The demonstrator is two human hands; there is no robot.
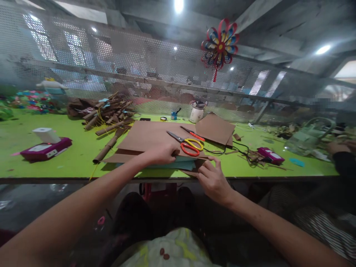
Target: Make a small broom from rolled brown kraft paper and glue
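Note:
A stack of brown paper sheets (147,134) lies at the table's front edge, with blue paper (180,164) showing beneath the top sheets. My left hand (164,154) is closed and rests on the near edge of the stack, its fingertips curled at the brown paper. At the stack's near right corner, my right hand (213,178) pinches the brown paper, which is bent up there. Scissors with one red and one yellow handle (191,145) lie on the sheets just beyond my hands. A second red-handled tool (196,135) lies behind them.
Rolled brown paper tubes (111,118) are heaped at the left. More brown sheets (215,128) lie at the back right. Purple devices (46,149) sit on both sides, with a dark cable at right. A clear jug (308,137) stands near another person's arm (343,155).

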